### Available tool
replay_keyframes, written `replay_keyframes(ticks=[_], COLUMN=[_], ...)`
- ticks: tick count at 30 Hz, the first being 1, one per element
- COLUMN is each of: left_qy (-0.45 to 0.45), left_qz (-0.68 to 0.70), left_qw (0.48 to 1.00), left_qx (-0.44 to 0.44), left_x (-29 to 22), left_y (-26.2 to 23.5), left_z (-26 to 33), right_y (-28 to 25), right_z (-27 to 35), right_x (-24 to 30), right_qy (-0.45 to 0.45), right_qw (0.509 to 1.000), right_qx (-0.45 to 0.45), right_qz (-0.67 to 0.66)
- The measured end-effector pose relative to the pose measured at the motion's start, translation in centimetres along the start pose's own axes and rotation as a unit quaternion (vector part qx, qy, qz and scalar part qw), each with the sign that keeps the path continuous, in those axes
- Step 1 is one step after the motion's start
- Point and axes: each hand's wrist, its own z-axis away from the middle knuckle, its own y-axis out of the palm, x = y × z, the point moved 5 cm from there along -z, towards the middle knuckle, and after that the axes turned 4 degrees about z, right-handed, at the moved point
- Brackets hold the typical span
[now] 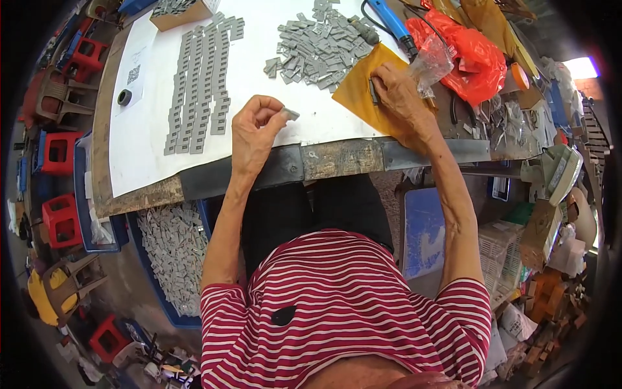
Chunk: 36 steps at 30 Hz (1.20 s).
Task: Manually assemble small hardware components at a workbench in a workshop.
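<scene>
The left hand (pixel 254 133) is raised just above the near edge of the worktop (pixel 272 97), its fingers curled in and its thumb and forefinger pinched narrow around one small grey plastic piece (pixel 291 114). The piece sticks out from the fingertips toward the person's right, with its long axis running roughly left to right and tilting a little downward at the free end.

The right hand (pixel 396 91) rests on a sheet of orange-brown paper (pixel 357 91) lying on the worktop, fingers bent and pressed down on a small dark piece (pixel 374 92) at the sheet's middle; how firmly it grips cannot be told. A crumpled clear plastic bag (pixel 433 61) lies just beside this hand on the far side.

Beyond both hands sits a loose heap of grey pieces (pixel 317 45), and to the left of it more grey pieces stand in neat long rows (pixel 201 87) running away from the person on the white sheet. A blue-handled tool (pixel 391 23) lies near the heap, next to a red plastic bag (pixel 476 55). Below the worktop, on the person's left, a blue tray of grey pieces (pixel 173 249) sits on the floor.
</scene>
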Motion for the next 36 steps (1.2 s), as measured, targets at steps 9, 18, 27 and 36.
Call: replay_keyframes(ticks=[9,18,27,36], left_qy=[-0.023,-0.019,-0.018,-0.05], left_qz=[0.003,-0.007,0.0,0.061], left_qw=[1.0,1.0,0.999,0.997], left_qx=[-0.018,-0.011,-0.031,0.009], left_x=[1.8,1.7,1.5,0.9], left_y=[-0.6,-0.3,-0.4,0.2], left_z=[1.2,1.3,1.6,1.3], right_y=[1.7,1.6,1.2,-0.8], right_z=[-0.4,-0.3,-0.4,0.8], right_x=[0.5,0.2,0.5,0.7], right_qy=[-0.092,-0.115,-0.111,0.284], right_qw=[0.991,0.987,0.992,0.846], right_qx=[0.045,0.068,0.046,0.121], right_qz=[0.081,0.086,0.035,-0.436])
